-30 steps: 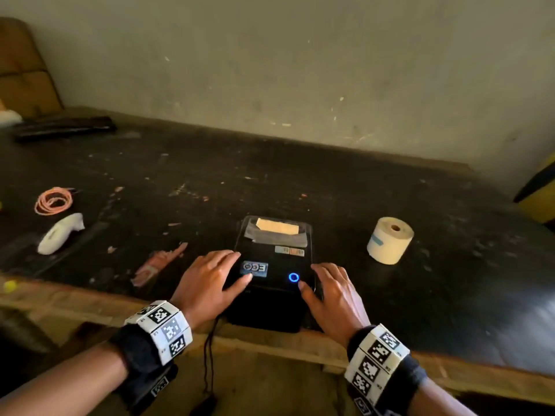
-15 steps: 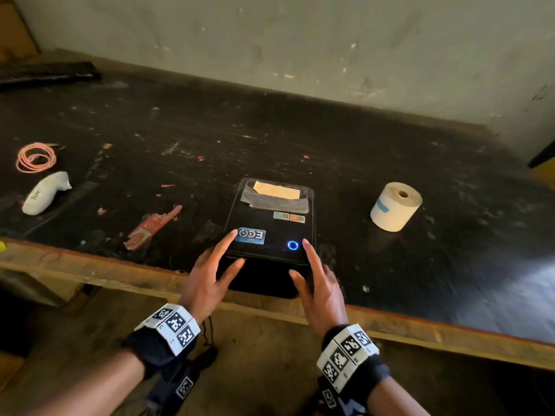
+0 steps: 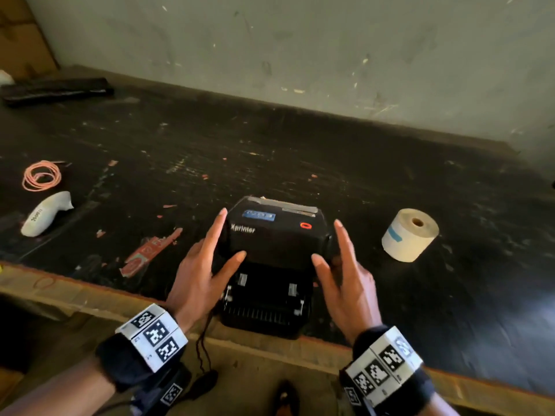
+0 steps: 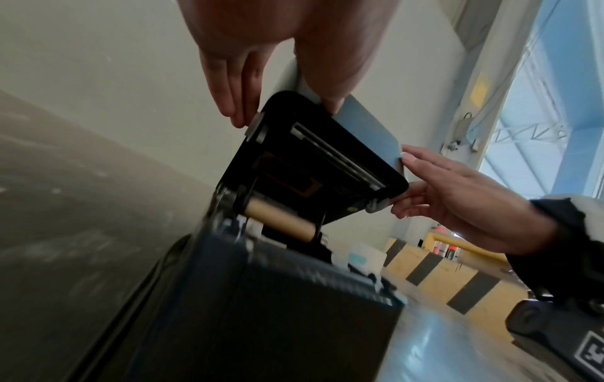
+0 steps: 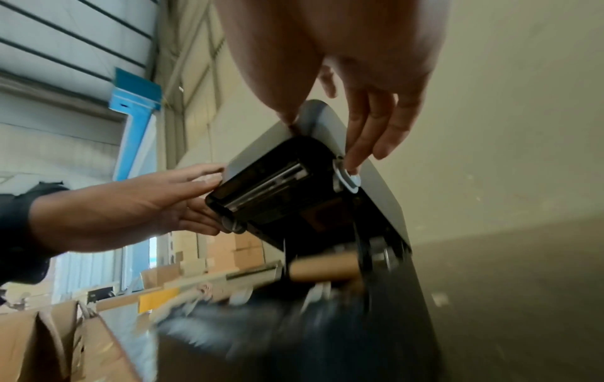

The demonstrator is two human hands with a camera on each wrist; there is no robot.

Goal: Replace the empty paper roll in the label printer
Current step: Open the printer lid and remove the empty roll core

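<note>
Inside, a bare cardboard tube lies beneath the boxy lid.

A warehouse or packing hall: beyond the scuffed dark surface stand stacked cardboard boxes and yellow-black striped barriers, a steel-trussed roof high above it, a bare stained wall behind it

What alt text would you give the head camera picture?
Two bare hands hold the lid of a black label printer tilted open at the near edge of a dark worktable, left hand on its left side, right hand on its right. A paper roll lies to the right; a pink coiled cord and a white handheld device lie far left.
</note>
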